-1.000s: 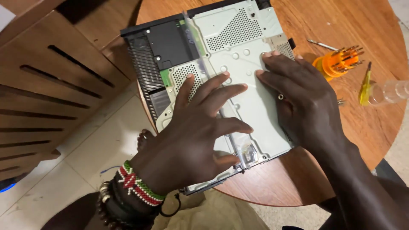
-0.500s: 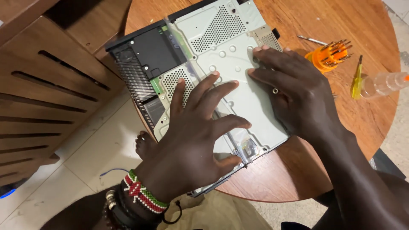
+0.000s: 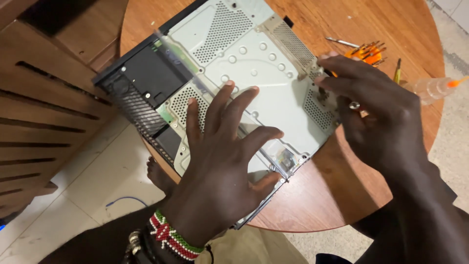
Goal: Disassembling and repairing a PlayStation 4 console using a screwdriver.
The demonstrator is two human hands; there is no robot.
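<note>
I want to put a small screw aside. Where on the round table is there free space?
Bare wood shows on the round table near its front edge, between the opened device and the right hand. Another patch lies at the far edge. Crowded: by the orange screwdriver set and clear bottle.

Opened game console chassis: pale perforated metal shield plate uppermost, black drive bay at left, lying flat and skewed, its near corner overhanging the table edge.
</note>
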